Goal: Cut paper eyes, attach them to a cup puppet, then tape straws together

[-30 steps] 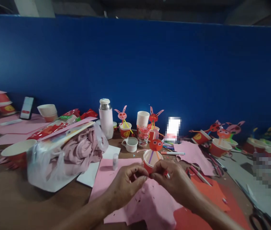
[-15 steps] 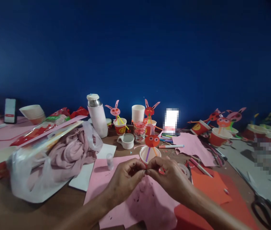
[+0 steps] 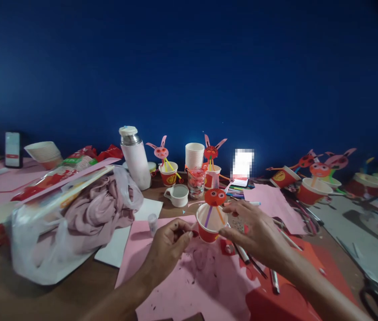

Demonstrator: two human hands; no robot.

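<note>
My left hand (image 3: 172,243) is closed, thumb and forefinger pinching a small dark red paper piece (image 3: 195,233). Just right of it a red and white paper cup (image 3: 206,234) stands upright on pink paper (image 3: 162,281). From the cup rise a purple and an orange stick bearing a red paper rabbit head (image 3: 215,197) with round white eyes. My right hand (image 3: 256,227) is open at the cup's right side, its thumb and fingers apart close to the rim. Whether they press on the cup I cannot tell.
A clear plastic bag (image 3: 38,249) with pinkish cloth lies left. Behind stand a white thermos (image 3: 136,162), a white mug (image 3: 178,196), stacked cups (image 3: 195,155) and finished-looking rabbit cups (image 3: 168,174). Black-handled scissors (image 3: 372,294), red paper (image 3: 276,307) and pens lie right.
My hands have parted in front of the cup. The right hand has moved rightward and its fingers have spread beside the cup; the left hand keeps its pinch, slightly further left.
</note>
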